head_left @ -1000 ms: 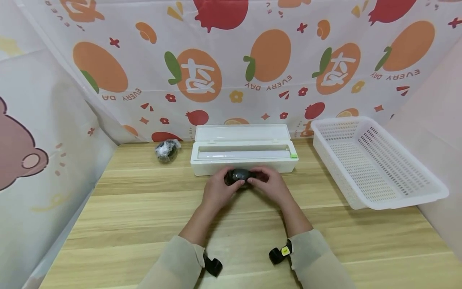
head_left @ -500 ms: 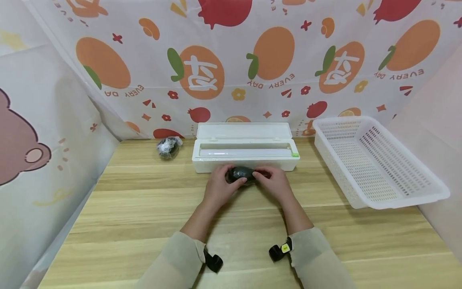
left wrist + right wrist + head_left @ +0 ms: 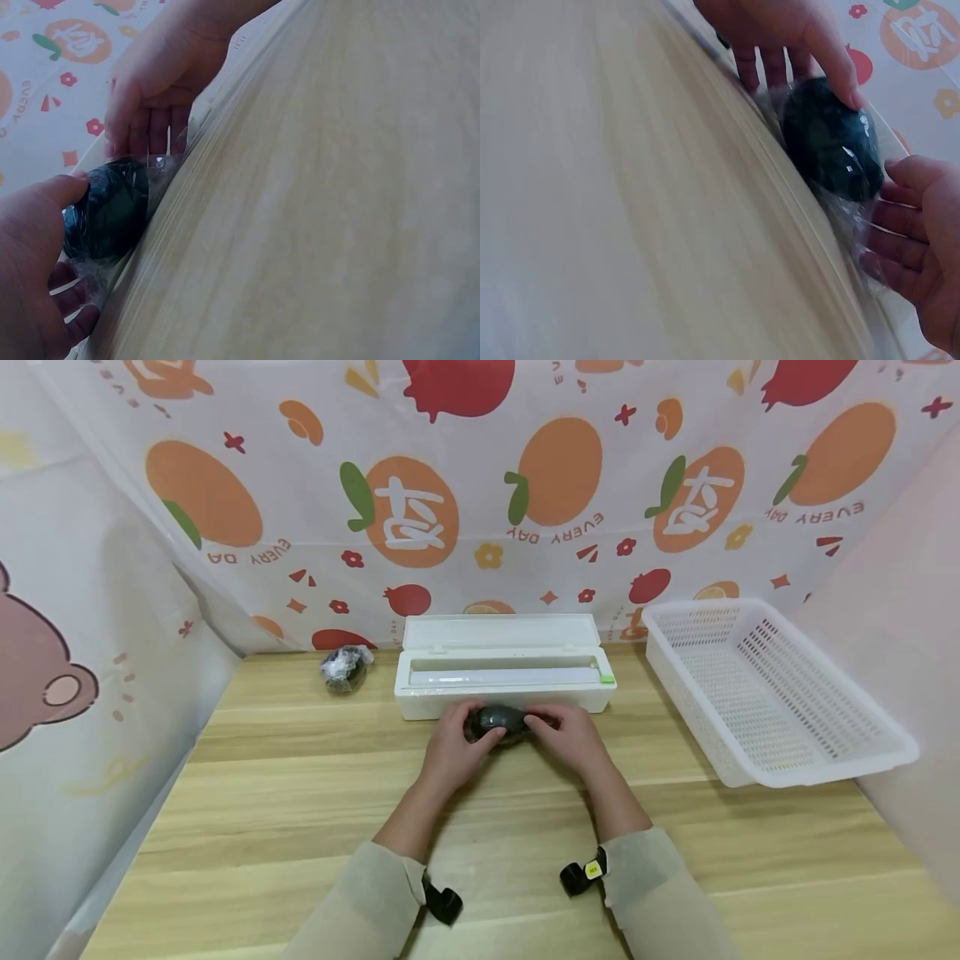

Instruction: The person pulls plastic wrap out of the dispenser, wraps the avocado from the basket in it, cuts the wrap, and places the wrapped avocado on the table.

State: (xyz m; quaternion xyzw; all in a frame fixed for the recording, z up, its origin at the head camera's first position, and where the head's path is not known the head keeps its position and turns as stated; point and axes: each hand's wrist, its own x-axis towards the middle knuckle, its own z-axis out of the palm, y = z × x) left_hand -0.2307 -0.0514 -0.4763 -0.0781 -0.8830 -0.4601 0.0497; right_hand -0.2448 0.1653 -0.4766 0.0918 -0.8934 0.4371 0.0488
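Observation:
A dark green avocado (image 3: 501, 719) wrapped in clear cling film lies between both hands at the front of the white film box, just above the table. My left hand (image 3: 452, 748) holds its left end, thumb on the near side and fingers behind. At the other end, my right hand (image 3: 573, 740) pinches the film with thumb and fingers. Loose cling film (image 3: 847, 217) sticks out past the avocado toward the right fingers in the right wrist view. The left wrist view shows the avocado (image 3: 116, 214) with film bunched at both ends.
Behind the hands stands a white cling film box (image 3: 506, 700), lid raised, with a roll (image 3: 502, 677) inside and a green slider (image 3: 607, 679) at its right. Another film-wrapped dark item (image 3: 346, 669) sits back left. A white plastic basket (image 3: 780, 693) stands at the right.
The right thumb has shifted right along the avocado to its end, leaving more of its top showing. The left hand keeps its hold; the head view shifts slightly.

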